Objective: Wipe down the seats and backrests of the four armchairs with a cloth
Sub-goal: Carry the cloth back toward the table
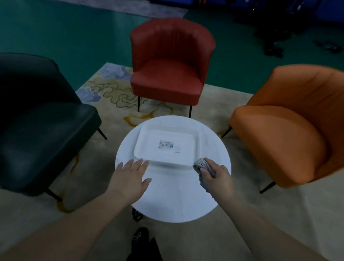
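Observation:
Three armchairs stand around a small round white table [171, 200]: a red one [168, 74] at the far side, an orange one [286, 128] on the right and a black one [34, 123] on the left. My right hand [216, 178] grips a bunched grey cloth [200, 164] over the table, beside the near right corner of a white tray [166, 148]. My left hand [133, 174] lies flat with straight fingers over the table's left part, its fingertips at the tray's near edge.
A patterned beige rug [113, 91] lies under the chairs, on a green floor [62, 30]. Thin black chair legs stick out towards the table. My dark shoe [140, 238] shows below the table's near edge. Dark items sit at the far right.

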